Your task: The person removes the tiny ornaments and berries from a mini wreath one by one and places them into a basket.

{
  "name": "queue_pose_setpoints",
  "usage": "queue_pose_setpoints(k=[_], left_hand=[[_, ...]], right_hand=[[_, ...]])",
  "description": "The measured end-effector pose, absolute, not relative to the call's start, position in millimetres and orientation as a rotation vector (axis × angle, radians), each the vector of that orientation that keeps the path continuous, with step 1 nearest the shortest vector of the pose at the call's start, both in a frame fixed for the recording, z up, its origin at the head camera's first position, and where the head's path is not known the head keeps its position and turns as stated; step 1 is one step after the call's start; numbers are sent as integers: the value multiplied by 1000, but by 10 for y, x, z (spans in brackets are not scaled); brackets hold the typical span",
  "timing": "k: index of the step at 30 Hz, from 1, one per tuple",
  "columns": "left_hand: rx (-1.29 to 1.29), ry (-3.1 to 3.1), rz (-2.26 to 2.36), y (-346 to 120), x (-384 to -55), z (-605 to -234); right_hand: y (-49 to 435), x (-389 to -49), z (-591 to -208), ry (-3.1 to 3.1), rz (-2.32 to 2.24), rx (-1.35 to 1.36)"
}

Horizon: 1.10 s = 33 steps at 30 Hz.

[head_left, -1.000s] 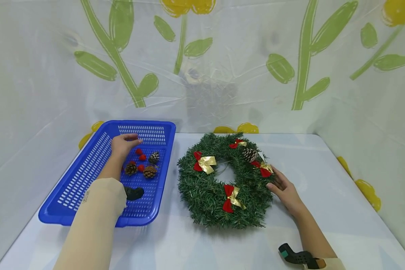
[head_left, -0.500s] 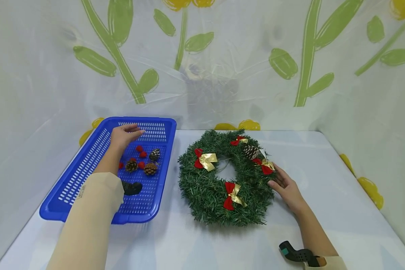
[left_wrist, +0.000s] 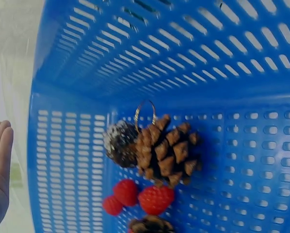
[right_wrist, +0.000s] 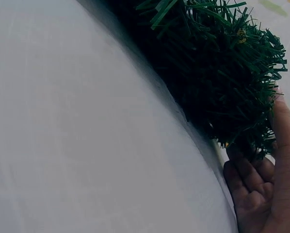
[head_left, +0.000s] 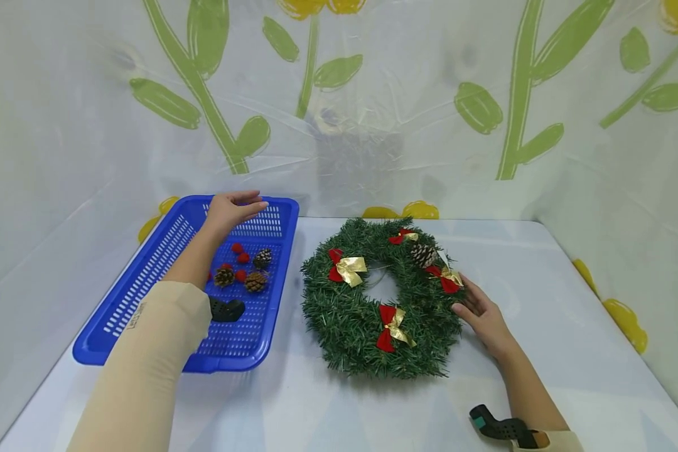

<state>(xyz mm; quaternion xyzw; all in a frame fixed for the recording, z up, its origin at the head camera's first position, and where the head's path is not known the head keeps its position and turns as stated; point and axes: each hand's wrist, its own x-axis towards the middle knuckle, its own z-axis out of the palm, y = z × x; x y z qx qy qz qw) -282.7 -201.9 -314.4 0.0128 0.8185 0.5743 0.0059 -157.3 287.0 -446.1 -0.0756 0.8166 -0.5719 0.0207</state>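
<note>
My left hand (head_left: 231,212) hovers over the far end of the blue plastic basket (head_left: 231,364), fingers fairly straight and nothing visible in them. Below it in the basket lie a brown pine cone (left_wrist: 171,153), a white-tipped pine cone (left_wrist: 120,143) with a gold loop beside it, a second brown cone (head_left: 223,276) and several red berries (left_wrist: 155,199). To the right, a green Christmas wreath (head_left: 344,333) lies flat, bearing red and gold bows (head_left: 394,328) and a white-tipped pine cone (head_left: 422,255). My right hand (head_left: 488,323) holds the wreath's right edge, thumb above and fingers curled below.
Basket and wreath stand side by side on a white table (head_left: 294,402), a narrow gap between them. A white sheet (head_left: 361,163) with green stems and yellow flowers hangs behind and at the sides. Black straps with curved pieces (head_left: 500,429) sit on both wrists.
My left hand has moved up and to the right, toward the basket's far rim. The right hand stays at the wreath's edge. The head view has shifted slightly.
</note>
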Motion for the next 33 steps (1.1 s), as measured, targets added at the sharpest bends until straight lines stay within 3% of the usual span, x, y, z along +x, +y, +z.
queue_pose_setpoints(k=[15,33], left_hand=[[406,2559,1547,-1596,-2813,-2897],[602,2365,1362,-1225,-2761,-2886]], right_hand=[[2887,-1575,-4452,2532,-1770,-220],[2883,-1577,-4483,2528,-1776,-220]])
